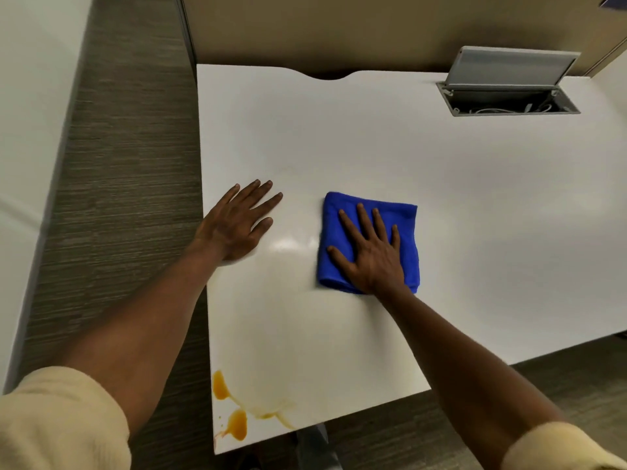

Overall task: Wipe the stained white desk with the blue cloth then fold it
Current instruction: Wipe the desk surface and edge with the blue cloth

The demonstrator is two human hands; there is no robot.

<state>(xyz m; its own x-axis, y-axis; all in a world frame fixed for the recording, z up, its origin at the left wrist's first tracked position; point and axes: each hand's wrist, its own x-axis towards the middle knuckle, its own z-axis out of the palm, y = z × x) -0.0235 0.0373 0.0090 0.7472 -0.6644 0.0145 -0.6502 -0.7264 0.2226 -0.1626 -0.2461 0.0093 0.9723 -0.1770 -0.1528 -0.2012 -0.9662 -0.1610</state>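
Observation:
A folded blue cloth (369,212) lies flat on the white desk (441,171), a little right of centre. My right hand (371,252) presses down on it, palm flat and fingers spread. My left hand (237,222) rests flat on the bare desk near its left edge, fingers apart and holding nothing. Orange-yellow stains (234,412) with a smeared pale trail sit at the desk's near left corner, well below both hands.
An open grey cable hatch (509,96) with its lid raised and wires inside sits at the desk's far right. A tan partition (373,28) runs behind the desk. Grey carpet (129,164) lies to the left, past the desk's edge.

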